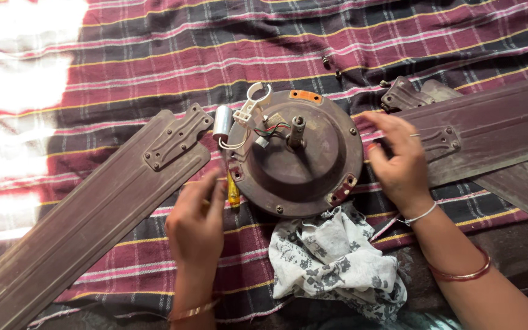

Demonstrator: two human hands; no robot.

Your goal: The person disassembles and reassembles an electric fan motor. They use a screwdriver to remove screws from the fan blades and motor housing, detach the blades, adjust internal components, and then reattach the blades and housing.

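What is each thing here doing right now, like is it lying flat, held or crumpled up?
Motor: lying flat, shaft up, wires showing.
Left blade: flat on the cloth, off the motor.
Right blade: flat, under the right hand.
Screwdriver: beside the motor, at the left hand.
Rag: crumpled by the motor.
Capacitor: wired, lying beside the motor.
Screws: loose on the cloth.
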